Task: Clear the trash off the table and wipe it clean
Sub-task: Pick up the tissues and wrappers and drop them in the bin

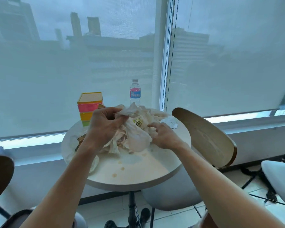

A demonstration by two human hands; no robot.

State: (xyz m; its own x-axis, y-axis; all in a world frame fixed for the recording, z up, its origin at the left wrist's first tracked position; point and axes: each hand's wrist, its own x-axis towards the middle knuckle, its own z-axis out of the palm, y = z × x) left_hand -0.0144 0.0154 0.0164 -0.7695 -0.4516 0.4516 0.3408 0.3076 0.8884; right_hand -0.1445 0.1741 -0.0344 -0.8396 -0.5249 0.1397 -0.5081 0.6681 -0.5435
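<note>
- Crumpled white paper trash (135, 129) lies heaped on the round pale table (138, 171); left hand (104, 124) and right hand (163, 135) both grip it.
- Gathering step (wiping not begun); next, bundle and lift.

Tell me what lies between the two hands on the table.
In the head view, crumpled white wrappers fill the stretch between the left hand and right hand; both hands grip the pile, above the table.

Crumpled paper wrappers (135, 129) on a smooth, stained table (138, 171).
</note>
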